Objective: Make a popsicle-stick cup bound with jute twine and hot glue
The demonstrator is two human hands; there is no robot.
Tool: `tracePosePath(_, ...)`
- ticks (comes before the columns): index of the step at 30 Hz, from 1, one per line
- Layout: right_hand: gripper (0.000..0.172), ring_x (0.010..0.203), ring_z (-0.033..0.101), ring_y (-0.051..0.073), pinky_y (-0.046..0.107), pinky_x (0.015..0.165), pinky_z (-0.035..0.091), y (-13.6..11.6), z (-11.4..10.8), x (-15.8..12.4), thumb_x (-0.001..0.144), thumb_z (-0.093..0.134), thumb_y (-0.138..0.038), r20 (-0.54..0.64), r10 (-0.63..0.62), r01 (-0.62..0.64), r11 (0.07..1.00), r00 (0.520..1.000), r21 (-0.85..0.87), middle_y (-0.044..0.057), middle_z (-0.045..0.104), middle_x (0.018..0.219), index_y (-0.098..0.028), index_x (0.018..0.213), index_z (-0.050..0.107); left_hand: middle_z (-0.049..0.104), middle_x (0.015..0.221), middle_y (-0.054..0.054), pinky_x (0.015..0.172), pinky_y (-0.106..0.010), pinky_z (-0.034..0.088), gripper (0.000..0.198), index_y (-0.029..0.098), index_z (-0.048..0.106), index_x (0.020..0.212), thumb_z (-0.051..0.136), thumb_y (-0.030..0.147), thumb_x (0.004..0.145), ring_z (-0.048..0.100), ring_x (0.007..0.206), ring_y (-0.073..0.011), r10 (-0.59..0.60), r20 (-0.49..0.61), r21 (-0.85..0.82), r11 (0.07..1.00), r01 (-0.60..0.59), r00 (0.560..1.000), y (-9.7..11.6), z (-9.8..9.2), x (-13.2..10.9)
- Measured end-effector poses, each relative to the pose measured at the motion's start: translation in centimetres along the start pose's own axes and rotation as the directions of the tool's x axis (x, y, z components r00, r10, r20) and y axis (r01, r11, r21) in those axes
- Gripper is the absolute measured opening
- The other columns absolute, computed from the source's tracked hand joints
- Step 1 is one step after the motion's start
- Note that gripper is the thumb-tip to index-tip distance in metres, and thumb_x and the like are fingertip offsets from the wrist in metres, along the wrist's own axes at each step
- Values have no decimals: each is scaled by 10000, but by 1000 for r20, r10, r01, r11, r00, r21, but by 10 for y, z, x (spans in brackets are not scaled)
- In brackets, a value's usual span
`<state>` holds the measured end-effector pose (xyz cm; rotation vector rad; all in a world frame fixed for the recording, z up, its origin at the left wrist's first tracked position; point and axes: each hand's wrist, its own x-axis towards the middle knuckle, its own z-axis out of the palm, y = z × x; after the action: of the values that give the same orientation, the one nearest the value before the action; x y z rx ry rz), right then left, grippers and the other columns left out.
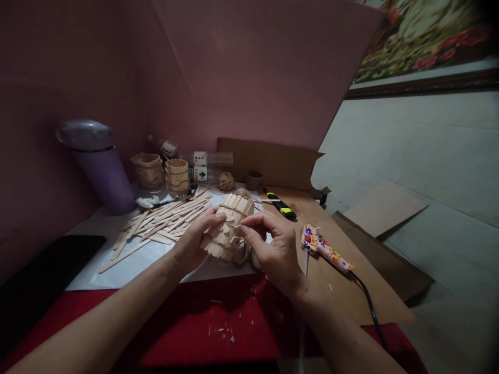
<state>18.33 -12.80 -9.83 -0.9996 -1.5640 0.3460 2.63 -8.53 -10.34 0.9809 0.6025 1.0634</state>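
- Stick cup [217, 243] is tilted up off the worktop [171, 337], grasped by the left hand's [195, 236] fingers, thumb on the near side.
- Right hand's [276, 249] fingers are pinched at the cup's side on a thin pale piece [237, 226], too small to make out.
- Looks light and pretty stiff, dry wood so probably not slippery. I'd guess the little petal bits are the fragile part, so hold by plain sticks or the twine bands.
- Loose sticks [171, 215] crowd the left hand.
- Glue gun [331, 254] lies right of the right hand, cord trailing nearer; cutter [281, 203] sits behind, so elbow room's tight there.
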Motion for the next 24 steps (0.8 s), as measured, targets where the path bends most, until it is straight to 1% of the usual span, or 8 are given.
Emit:
tracePosePath(4,97,656,551,122,269,617,437,3,2,0,835,623,-142,-5,-25,25,999,1000,-39,-6,644,726,-186,782,692,638,818,-38,596,-275,518,259,162,632,945,704,328,760,593,700,-175,18,-9,13,1000,-18,1000,-1,1,0)
tracePosePath(7,99,634,539,118,267,598,432,2,0,0,831,623,-143,-5,-23,23,999,1000,-26,-11,634,708,-187,769,687,639,815,-33,606,-273,519,281,160,633,968,708,332,758,600,710,-175,34,-15,29,999,-34,999,-1,1,0)
tracePosePath(11,92,617,525,115,262,577,422,0,-1,0,831,628,-147,-15,-27,27,1000,1000,-14,-18,625,696,-191,773,685,640,808,-32,600,-267,516,273,157,631,963,706,319,757,599,702,-170,37,-26,33,999,-36,999,-1,2,-1)
tracePosePath(13,92,633,533,119,266,593,429,0,0,0,838,632,-150,-9,-34,34,999,999,-17,-15,629,711,-195,779,685,637,808,-29,601,-266,516,258,159,630,960,698,313,764,598,704,-169,41,-20,35,999,-40,999,-1,2,-1)
tracePosePath(16,91,658,547,125,276,619,442,2,2,-1,851,635,-159,6,-41,41,999,999,-30,-8,636,732,-200,789,687,624,782,-21,587,-260,509,220,163,623,905,702,307,760,590,685,-162,41,-18,28,999,-41,999,-1,2,-1)
tracePosePath(18,94,668,554,130,281,628,446,3,3,-2,854,631,-159,7,-41,41,998,999,-48,-4,643,740,-201,794,688,624,773,-18,580,-255,504,212,166,618,887,711,302,753,588,674,-159,37,-24,19,999,-36,999,-1,2,-2)
tracePosePath(21,98,667,558,133,282,627,450,3,3,-1,847,626,-156,-2,-36,36,997,999,-62,1,649,739,-200,787,690,637,795,-18,589,-255,506,237,168,624,931,716,296,754,593,683,-158,24,-24,16,1000,-24,999,-1,3,-2)
tracePosePath(24,89,636,550,126,269,591,440,1,3,-1,833,629,-165,-7,0,0,1000,1000,-23,-1,646,719,-192,776,691,630,794,-18,576,-257,504,246,165,622,938,709,310,759,584,673,-155,19,-19,35,999,-18,1000,-1,3,-2)
